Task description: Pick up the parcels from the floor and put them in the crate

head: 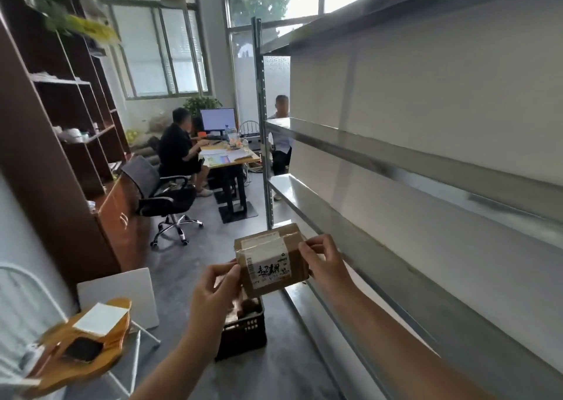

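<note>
A small brown cardboard parcel [269,259] with a white printed label is held in the air above the black slatted plastic crate [243,329] on the floor, pinched at its sides by curled fingers of the left hand [213,296] and right hand [324,264].

From head height we look forward and slightly down, near the small brown cardboard parcel [268,265].

You are reaching both bare forearms forward and upward. Your left hand [213,291] is pinching the left edge of a small brown cardboard parcel [269,273] with thumb and curled fingers, and your right hand [324,262] is gripping its right edge.
</note>
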`<state>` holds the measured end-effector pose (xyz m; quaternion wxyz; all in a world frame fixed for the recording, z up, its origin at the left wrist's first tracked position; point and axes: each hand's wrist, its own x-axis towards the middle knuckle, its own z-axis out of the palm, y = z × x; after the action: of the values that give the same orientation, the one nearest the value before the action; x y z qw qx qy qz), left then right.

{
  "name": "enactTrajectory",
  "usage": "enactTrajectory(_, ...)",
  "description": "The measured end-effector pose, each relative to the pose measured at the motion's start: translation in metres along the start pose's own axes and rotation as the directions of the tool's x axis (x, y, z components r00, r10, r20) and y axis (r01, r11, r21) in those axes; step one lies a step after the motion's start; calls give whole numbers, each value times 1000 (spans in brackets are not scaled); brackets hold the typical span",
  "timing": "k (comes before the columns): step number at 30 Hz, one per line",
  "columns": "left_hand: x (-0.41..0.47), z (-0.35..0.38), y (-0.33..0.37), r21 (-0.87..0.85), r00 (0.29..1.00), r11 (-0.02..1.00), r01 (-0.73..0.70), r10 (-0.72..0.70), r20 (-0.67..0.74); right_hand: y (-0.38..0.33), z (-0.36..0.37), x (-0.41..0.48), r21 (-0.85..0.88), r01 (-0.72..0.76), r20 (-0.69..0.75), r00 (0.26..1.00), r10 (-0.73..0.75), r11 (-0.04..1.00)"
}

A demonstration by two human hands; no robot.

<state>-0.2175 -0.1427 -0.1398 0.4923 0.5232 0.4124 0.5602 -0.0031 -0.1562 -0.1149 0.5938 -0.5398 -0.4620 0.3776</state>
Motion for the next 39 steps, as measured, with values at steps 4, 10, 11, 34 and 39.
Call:
enactTrajectory(4, 31, 13, -2, 33, 996, 998, -61, 63, -66, 11, 2, 46, -1, 6, 37, 999, -6, 1000)
enactTrajectory(10, 79, 20, -7, 6, 980, 993, -114, 113, -162, 13, 20, 105, -18, 13, 111, 994, -11, 1000)
enactTrajectory(11, 87, 18, -5, 3, 975, 992, -125, 124, -183, 12, 27, 113, -28, 24, 125, 992, -21, 999)
enactTrajectory(34, 335, -162, -42, -233, 993, 972, -40, 13, -116, 25, 265, 285, -108, -69, 5, 998, 69, 992)
enactTrajectory(39, 359, -178, -54, -280, 996, 960, -15, -11, -90, 36, 287, 307, -119, -107, -23, 994, 105, 987)
